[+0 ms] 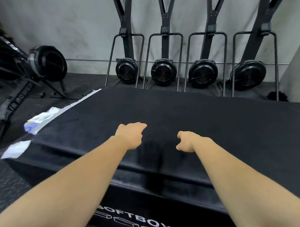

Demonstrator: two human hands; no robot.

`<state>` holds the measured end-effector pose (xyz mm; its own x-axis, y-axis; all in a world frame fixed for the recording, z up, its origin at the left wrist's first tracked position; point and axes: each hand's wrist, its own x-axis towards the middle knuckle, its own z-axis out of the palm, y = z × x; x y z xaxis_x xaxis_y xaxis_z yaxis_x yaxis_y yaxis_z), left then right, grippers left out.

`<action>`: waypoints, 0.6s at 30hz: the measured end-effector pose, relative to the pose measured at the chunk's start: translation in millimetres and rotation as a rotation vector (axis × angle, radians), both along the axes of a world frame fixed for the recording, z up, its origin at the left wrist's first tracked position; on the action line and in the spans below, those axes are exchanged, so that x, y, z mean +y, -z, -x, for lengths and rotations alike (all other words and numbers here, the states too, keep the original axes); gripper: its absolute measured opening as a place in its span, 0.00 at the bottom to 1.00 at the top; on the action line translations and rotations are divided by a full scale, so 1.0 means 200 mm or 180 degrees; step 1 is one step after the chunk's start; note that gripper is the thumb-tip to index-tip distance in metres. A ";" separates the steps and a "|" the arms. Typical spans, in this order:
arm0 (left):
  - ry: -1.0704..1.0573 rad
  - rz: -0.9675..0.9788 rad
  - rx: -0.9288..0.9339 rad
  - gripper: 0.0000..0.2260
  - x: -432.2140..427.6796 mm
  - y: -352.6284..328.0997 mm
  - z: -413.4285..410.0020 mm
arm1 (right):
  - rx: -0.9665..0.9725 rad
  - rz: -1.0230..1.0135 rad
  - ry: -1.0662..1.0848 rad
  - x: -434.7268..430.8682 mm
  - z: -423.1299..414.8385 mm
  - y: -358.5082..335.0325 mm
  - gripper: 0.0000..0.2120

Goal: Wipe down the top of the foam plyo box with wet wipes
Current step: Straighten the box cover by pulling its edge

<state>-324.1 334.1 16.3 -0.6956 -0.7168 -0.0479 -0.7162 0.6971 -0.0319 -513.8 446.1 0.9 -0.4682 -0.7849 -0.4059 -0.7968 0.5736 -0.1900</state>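
The box is directly under and in front of the person. Its black top is wide from left to right and reaches forward almost to the row of fan machines at the wall.

Both hands hover above the near middle part of this top, close to one another. The left hand has its fingers stretched forward and a little bent. The right hand has its fingers loosely curled downward. No wipe or other thing shows in either hand, so I judge both of them released and not grasping.

The pack of wipes is well to the left of the hands, at the left edge of the box. I cannot tell if it lies on the edge itself or on the floor just beside it. Its long axis goes from near-left to far-right, along that same edge. A white sheet, maybe a loose wipe, lies nearer to the person, at the near left corner.

The coming move turns on this: the wipes are on the left side, so the left hand is clearly nearer and can reach sideways to them. The right hand would need to cross over the left arm. I judge that the wiping is not yet begun here, because the hands must first get a wipe.
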 end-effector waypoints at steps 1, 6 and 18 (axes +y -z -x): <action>-0.0028 -0.0010 -0.0012 0.18 0.03 0.01 -0.06 | -0.0011 -0.0029 -0.0027 0.05 -0.04 0.02 0.22; 0.0018 -0.0026 -0.0332 0.25 0.15 0.12 -0.27 | 0.0177 -0.0341 -0.0266 0.21 -0.18 0.12 0.36; 0.0362 0.0767 -0.0782 0.33 0.19 0.37 -0.20 | 0.1902 -0.0901 0.0258 0.63 0.03 0.29 0.49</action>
<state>-284.4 372.4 -58.0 -0.7603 -0.6465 -0.0629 -0.5849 0.7235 -0.3666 -519.0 571.4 -57.4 -0.7296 -0.6390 -0.2436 -0.6706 0.5989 0.4378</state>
